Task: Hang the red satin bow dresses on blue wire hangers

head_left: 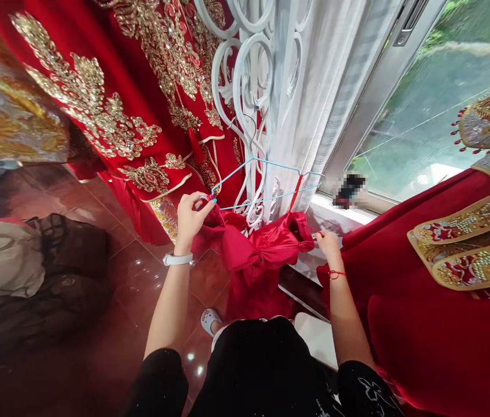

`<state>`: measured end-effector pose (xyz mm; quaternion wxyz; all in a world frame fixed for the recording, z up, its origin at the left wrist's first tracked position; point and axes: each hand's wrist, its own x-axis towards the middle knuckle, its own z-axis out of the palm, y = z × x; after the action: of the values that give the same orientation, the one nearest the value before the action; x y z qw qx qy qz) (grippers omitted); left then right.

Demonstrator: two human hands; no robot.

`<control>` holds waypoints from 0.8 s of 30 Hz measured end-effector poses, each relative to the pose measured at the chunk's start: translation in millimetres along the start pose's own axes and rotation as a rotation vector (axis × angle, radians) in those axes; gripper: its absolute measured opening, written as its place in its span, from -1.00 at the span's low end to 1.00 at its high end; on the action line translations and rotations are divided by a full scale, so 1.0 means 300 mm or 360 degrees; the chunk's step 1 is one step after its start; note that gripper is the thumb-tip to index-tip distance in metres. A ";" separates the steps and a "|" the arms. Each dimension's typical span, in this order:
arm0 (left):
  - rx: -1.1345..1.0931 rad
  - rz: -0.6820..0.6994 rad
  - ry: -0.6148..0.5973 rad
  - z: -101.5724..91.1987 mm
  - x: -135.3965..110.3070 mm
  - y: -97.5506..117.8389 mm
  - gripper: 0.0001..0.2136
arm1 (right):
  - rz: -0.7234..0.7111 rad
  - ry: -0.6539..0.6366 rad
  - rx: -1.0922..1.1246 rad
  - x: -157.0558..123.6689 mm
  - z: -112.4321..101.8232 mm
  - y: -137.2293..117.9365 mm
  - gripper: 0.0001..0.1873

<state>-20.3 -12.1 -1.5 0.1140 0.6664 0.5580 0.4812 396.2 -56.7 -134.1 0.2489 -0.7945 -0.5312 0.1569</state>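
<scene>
A red satin dress (271, 243) with a large bow hangs in front of me from a light blue wire hanger (266, 200). The hanger's hook sits on white scrolled metalwork. My left hand (190, 217) pinches the dress's upper left edge by the hanger's left corner; whether it also grips the wire I cannot tell. At the other side, my right hand (328, 243) is closed on a thin red strap at the dress's right edge. Another red strap (297, 193) loops up over the hanger's right end. The lower part of the dress falls towards the floor.
Red gowns with gold beading (141, 145) hang at the left, and a beaded red garment (445, 260) at the right. White scrolled metalwork (249, 75) stands ahead beside a white curtain (314, 75) and a window (445, 104). Dark bags (71, 260) lie on the tiled floor (136, 289).
</scene>
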 end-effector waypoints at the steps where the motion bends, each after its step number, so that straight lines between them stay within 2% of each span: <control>1: -0.0013 0.0000 0.0004 0.002 0.003 -0.004 -0.88 | 0.0015 0.0015 0.0117 0.006 -0.035 -0.004 -0.75; 3: -0.0040 0.0000 0.0013 0.005 0.010 -0.012 -0.90 | 0.0008 -0.0033 0.0686 0.018 -0.107 -0.026 -0.75; 6: -0.0073 0.0003 0.0016 0.006 0.019 -0.022 -0.91 | -0.0176 -0.0071 0.1749 0.023 -0.188 -0.087 -0.77; 8: -0.0090 0.0012 0.0002 0.005 0.024 -0.026 -0.90 | -0.0311 0.0117 0.1980 0.025 -0.218 -0.141 -0.71; 11: -0.0117 0.0033 -0.0037 0.003 0.030 -0.028 -0.89 | -0.0401 0.0500 0.1914 0.048 -0.243 -0.214 -0.65; 14: -0.0105 0.0021 -0.0037 0.007 0.037 -0.029 -0.90 | -0.0461 0.0628 0.1792 0.097 -0.277 -0.266 -0.62; 17: -0.0043 0.0009 -0.0016 0.016 0.043 -0.032 -0.91 | -0.0571 0.0528 0.1664 0.140 -0.330 -0.313 -0.58; 22: -0.0113 -0.0018 -0.0081 0.039 0.041 -0.046 -0.89 | -0.0812 0.0100 0.1285 0.145 -0.406 -0.406 -0.62; 24: -0.0133 -0.0025 -0.0073 0.046 0.036 -0.053 -0.87 | -0.0847 0.0069 0.1153 0.132 -0.419 -0.433 -0.66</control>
<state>-20.7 7.9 -13.9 0.1583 0.6675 0.5398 0.4879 376.7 -8.4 43.5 0.5537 -0.4950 -0.6225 0.2467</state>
